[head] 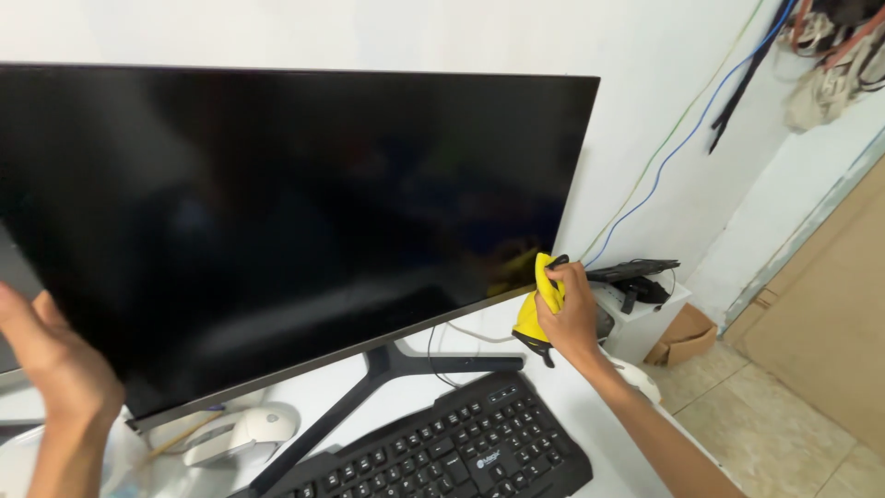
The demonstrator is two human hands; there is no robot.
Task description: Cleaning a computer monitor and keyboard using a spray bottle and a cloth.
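A large black monitor (pixel 295 212) with a dark screen stands on a black forked stand (pixel 387 369) on a white desk (pixel 572 406). My right hand (pixel 572 318) grips a yellow cloth with black trim (pixel 539 314) and presses it against the monitor's lower right corner. My left hand (pixel 51 355) rests flat, fingers apart, against the monitor's lower left edge.
A black keyboard (pixel 452 447) lies in front of the stand. A white device (pixel 244 432) sits under the screen at left. Blue and green cables (pixel 673 148) run down the white wall. A small white stand with a black gadget (pixel 636 277) and a cardboard box (pixel 687 334) are at right.
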